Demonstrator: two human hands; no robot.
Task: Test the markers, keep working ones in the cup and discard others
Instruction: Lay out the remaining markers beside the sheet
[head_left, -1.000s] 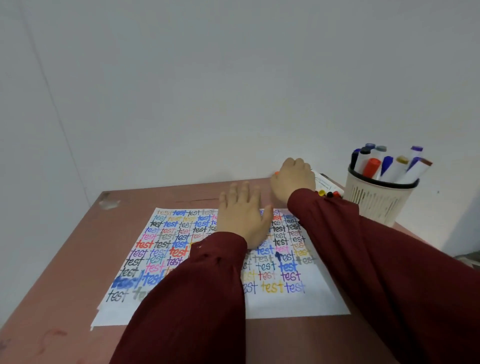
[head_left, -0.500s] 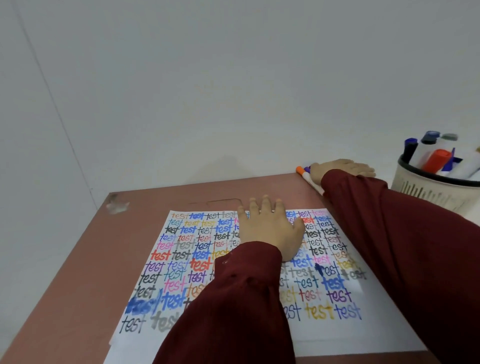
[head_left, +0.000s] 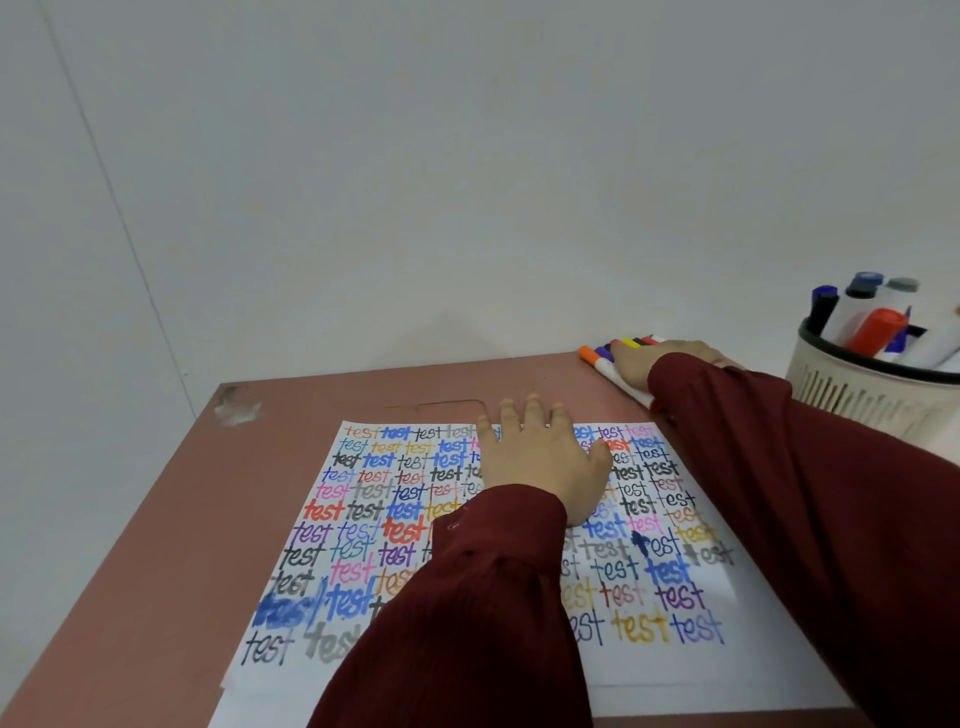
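A white paper (head_left: 395, 493) covered with "test" written in many colours lies on the brown table (head_left: 156, 545). My left hand (head_left: 540, 462) presses flat on its upper middle, fingers straight. At the table's back right, several loose markers (head_left: 602, 361) with coloured caps lie side by side. My right hand (head_left: 670, 353) rests on top of them, and its fingers cover most of their barrels. A ribbed white cup (head_left: 857, 395) with a dark rim stands at the far right and holds several markers (head_left: 878, 327), partly cut off by the frame edge.
A plain white wall (head_left: 467, 182) rises right behind the table. A pale scuff mark (head_left: 236, 410) shows at the table's back left corner. My dark red sleeves cover the lower middle and right of the paper.
My right hand has uncurled and reached farther back, and it now lies over the row of loose markers. My left hand stays flat on the paper. The view has shifted, putting the cup at the right edge.
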